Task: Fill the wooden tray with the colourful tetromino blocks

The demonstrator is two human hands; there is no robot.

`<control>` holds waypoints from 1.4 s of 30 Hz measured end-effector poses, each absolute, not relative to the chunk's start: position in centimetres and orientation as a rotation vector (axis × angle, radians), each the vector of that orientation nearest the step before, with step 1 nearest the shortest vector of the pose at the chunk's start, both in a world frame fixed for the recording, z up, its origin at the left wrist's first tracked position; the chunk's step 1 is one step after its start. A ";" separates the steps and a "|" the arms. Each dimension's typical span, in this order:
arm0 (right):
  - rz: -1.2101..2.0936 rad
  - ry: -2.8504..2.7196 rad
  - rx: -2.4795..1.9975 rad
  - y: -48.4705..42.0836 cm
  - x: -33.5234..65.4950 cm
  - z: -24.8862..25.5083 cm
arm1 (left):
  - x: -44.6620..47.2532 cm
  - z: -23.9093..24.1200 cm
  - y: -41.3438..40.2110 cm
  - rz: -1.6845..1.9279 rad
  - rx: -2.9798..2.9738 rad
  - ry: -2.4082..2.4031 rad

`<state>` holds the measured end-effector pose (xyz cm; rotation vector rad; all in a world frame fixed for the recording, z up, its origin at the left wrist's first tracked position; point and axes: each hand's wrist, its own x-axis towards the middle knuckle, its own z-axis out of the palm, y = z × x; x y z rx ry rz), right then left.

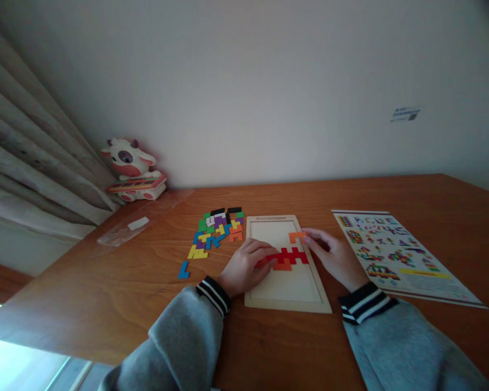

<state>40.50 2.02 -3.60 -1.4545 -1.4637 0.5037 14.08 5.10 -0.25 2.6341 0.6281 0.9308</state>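
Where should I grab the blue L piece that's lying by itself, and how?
Probably pinch the blue L piece across the two long edges of its longer arm, using the left hand. Come down from above on the near side: it lies flat on the table, apart from the other loose pieces, which lie beyond it.
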 end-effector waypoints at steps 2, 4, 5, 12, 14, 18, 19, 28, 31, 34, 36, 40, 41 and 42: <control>0.468 -1.518 -1.470 2.4 40.5 -4.0 | 14.1 -0.3 5.0 0.884 2.668 0.562; 0.431 -1.559 -1.476 2.8 40.3 -4.3 | 14.2 -0.4 5.0 0.852 2.700 0.515; 0.415 -1.584 -1.481 2.9 40.2 -4.4 | 14.2 -0.3 4.9 0.840 2.713 0.507; 0.215 -1.755 -1.471 3.6 40.0 -4.0 | 14.2 -0.2 4.9 0.843 2.727 0.531; 0.180 -1.858 -1.389 3.3 39.8 -3.6 | 14.2 -0.2 4.9 0.821 2.732 0.526; 0.141 -2.067 -1.321 2.3 39.5 -2.8 | 14.0 -0.3 4.9 0.748 2.762 0.486; 0.135 -2.097 -1.328 2.1 39.5 -2.6 | 14.0 -0.4 4.8 0.738 2.769 0.474; 0.116 -2.166 -1.366 1.6 40.1 -2.4 | 13.9 -0.5 4.9 0.704 2.779 0.463; 0.088 -2.164 -1.351 1.5 40.1 -2.2 | 13.9 -0.6 5.0 0.698 2.778 0.447; 0.072 -2.167 -1.342 1.3 40.1 -1.9 | 13.8 -0.5 4.9 0.685 2.779 0.407; 0.079 -2.179 -1.334 1.2 40.2 -1.8 | 13.9 -0.2 4.9 0.657 2.786 0.372; 0.105 -2.185 -1.314 0.9 40.6 -1.8 | 14.2 0.3 4.7 0.575 2.813 0.398; 0.109 -2.177 -1.308 0.9 40.7 -1.8 | 14.3 0.4 4.7 0.562 2.822 0.415; 0.112 -2.172 -1.301 0.8 40.8 -1.7 | 14.4 0.5 4.7 0.553 2.830 0.423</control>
